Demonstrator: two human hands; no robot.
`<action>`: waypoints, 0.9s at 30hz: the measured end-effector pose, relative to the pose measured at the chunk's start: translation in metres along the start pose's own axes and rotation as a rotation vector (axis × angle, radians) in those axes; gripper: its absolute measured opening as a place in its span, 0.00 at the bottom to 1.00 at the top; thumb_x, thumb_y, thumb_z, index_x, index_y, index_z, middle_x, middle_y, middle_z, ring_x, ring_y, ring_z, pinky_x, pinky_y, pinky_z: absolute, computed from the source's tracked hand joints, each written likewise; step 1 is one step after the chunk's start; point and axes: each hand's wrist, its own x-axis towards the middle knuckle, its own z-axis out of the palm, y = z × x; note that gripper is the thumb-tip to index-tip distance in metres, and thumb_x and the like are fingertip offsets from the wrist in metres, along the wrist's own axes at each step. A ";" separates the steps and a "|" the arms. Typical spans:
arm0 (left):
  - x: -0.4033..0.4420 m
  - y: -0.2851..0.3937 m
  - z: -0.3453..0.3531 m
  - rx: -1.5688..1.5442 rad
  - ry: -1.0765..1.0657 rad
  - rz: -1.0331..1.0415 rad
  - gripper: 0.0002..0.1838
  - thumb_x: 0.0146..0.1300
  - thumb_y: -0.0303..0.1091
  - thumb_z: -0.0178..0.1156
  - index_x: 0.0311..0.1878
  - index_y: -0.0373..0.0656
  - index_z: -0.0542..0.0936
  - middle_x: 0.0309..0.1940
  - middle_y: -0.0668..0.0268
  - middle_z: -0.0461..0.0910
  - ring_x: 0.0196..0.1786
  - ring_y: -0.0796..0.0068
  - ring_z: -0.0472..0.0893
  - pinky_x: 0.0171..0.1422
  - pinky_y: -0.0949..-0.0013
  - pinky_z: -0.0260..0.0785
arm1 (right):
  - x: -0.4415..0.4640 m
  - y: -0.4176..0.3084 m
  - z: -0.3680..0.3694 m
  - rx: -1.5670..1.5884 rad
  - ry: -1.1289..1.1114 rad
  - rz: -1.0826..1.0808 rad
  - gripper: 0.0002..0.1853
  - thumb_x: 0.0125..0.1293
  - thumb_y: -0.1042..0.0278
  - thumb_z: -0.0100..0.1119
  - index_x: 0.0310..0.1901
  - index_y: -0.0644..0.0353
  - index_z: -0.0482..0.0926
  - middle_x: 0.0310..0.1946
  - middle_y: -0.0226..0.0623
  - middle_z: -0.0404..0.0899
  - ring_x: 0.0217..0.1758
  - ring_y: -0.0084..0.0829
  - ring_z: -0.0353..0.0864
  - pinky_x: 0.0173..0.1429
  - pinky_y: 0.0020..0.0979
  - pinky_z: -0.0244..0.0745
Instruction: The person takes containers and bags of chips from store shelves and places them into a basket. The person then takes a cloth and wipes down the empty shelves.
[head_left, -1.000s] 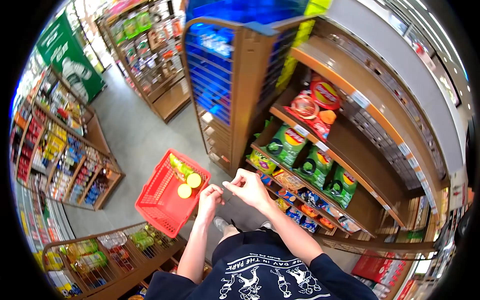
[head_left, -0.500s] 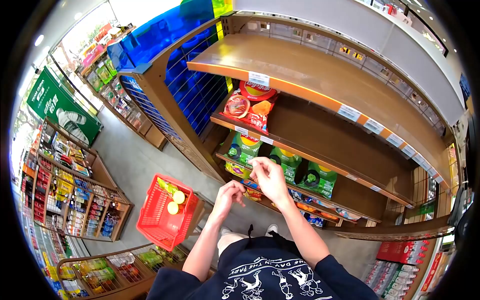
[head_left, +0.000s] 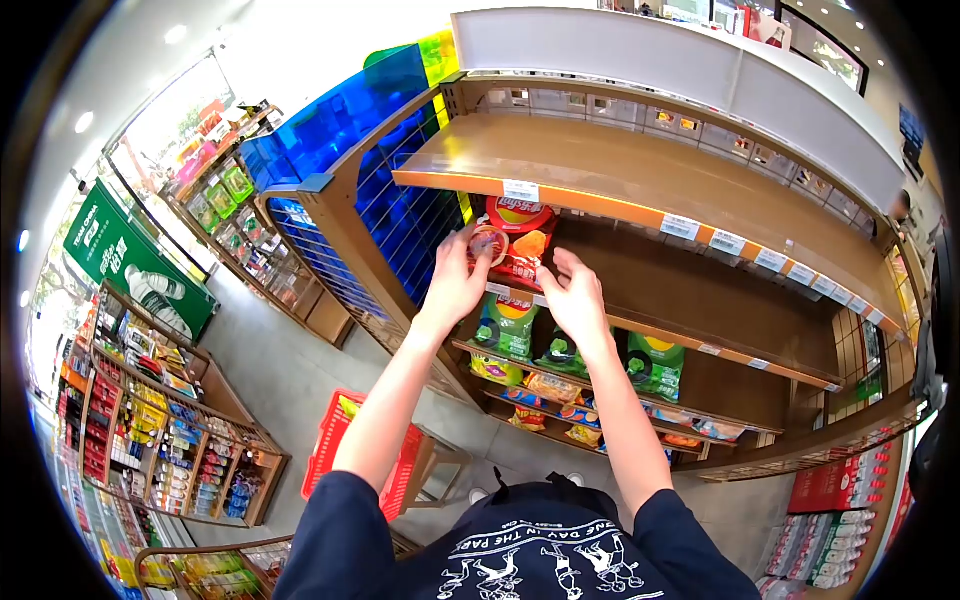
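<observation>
One bare left hand had risen to the glossy red plastic chip bag, its grip unclear. The right hand, loosely spread and empty, had come alongside, framing it.

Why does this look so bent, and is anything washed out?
In the head view, the top shelf bows and black fills the corners, suggesting wide-angle distortion; same view, the area above the blue panel glares nearly white, while the left hand, right hand and red chip bag look fairly clear.
</observation>
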 end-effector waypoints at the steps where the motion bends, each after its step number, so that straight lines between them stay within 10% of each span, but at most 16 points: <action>1: 0.007 -0.008 0.002 0.088 -0.060 -0.015 0.28 0.69 0.39 0.55 0.67 0.33 0.65 0.57 0.39 0.74 0.61 0.39 0.72 0.69 0.52 0.63 | 0.004 -0.002 0.004 -0.042 0.005 -0.040 0.29 0.65 0.62 0.62 0.62 0.75 0.69 0.57 0.60 0.76 0.61 0.45 0.78 0.65 0.37 0.73; 5: 0.015 -0.008 0.006 -0.063 -0.237 -0.384 0.31 0.70 0.48 0.51 0.69 0.37 0.63 0.61 0.39 0.72 0.63 0.40 0.72 0.68 0.49 0.63 | 0.017 0.004 0.019 -0.017 -0.053 -0.016 0.24 0.65 0.62 0.59 0.56 0.71 0.72 0.46 0.59 0.82 0.54 0.54 0.81 0.59 0.43 0.75; 18: 0.011 -0.010 0.001 -0.270 -0.091 -0.333 0.24 0.69 0.38 0.57 0.61 0.32 0.70 0.51 0.44 0.80 0.55 0.51 0.80 0.61 0.60 0.71 | 0.005 -0.010 0.029 -0.091 0.050 -0.054 0.26 0.65 0.60 0.60 0.56 0.76 0.74 0.45 0.65 0.81 0.53 0.54 0.82 0.58 0.42 0.76; 27: -0.011 0.010 -0.019 -0.383 0.111 -0.258 0.22 0.67 0.32 0.61 0.61 0.32 0.71 0.50 0.53 0.81 0.50 0.68 0.82 0.54 0.68 0.74 | -0.013 -0.014 0.014 0.053 0.040 -0.057 0.26 0.67 0.67 0.62 0.61 0.76 0.71 0.49 0.53 0.82 0.50 0.34 0.84 0.53 0.31 0.79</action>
